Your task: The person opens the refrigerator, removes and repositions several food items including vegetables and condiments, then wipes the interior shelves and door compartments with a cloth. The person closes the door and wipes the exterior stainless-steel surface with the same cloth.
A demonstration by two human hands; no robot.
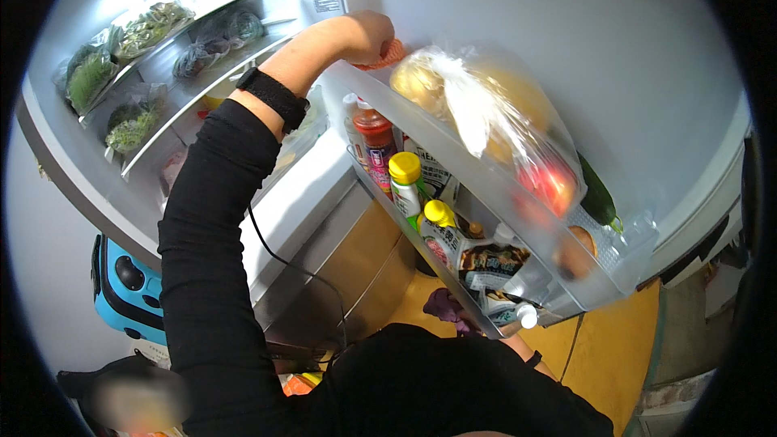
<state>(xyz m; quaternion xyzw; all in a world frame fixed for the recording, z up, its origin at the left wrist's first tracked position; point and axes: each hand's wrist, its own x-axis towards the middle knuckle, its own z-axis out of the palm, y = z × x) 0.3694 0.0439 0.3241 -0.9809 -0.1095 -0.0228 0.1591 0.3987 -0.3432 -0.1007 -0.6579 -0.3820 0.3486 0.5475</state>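
Observation:
My left hand, bent at the wrist, grips an orange textured cloth against the inner wall of the open refrigerator door, at the end of a translucent door shelf. Beside it on this shelf lies a clear plastic bag with yellowish and red produce. My right hand is low, mostly hidden under the door bins; a purple cloth is bunched at it. Between the hands, the lower door bin holds a red sauce bottle, yellow-capped bottles and sauce pouches.
A cucumber and a round brown item lie on the upper door shelf. Bagged greens fill the refrigerator's inner shelves. A black cable hangs near my left arm. A blue case stands at the left.

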